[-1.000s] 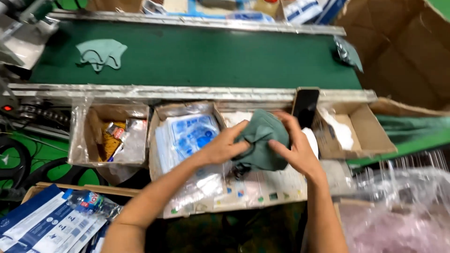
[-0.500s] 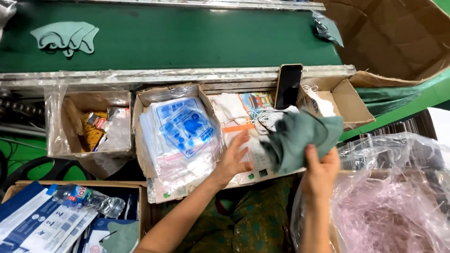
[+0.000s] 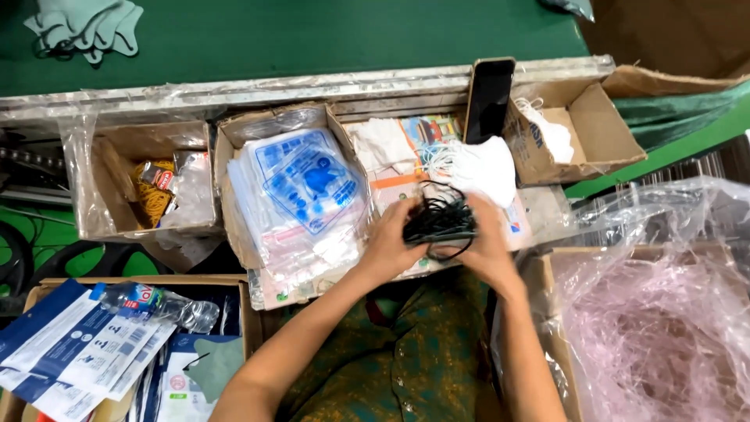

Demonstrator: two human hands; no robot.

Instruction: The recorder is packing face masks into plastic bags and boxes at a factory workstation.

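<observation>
Half a second ago the green cloth piece hung open between the hands; now it is bunched into a small dark bundle (image 3: 439, 223) with thin black loops trailing from it (ear loops, probably), so the folding looks nearly done. The left hand (image 3: 388, 242) and right hand (image 3: 486, 242) each keep a clenched grip on it, above the tabletop and just in front of soft white masks (image 3: 484, 168). Glossy clear bags with blue print (image 3: 301, 184) fill a cardboard box (image 3: 234, 133) to the left.
</observation>
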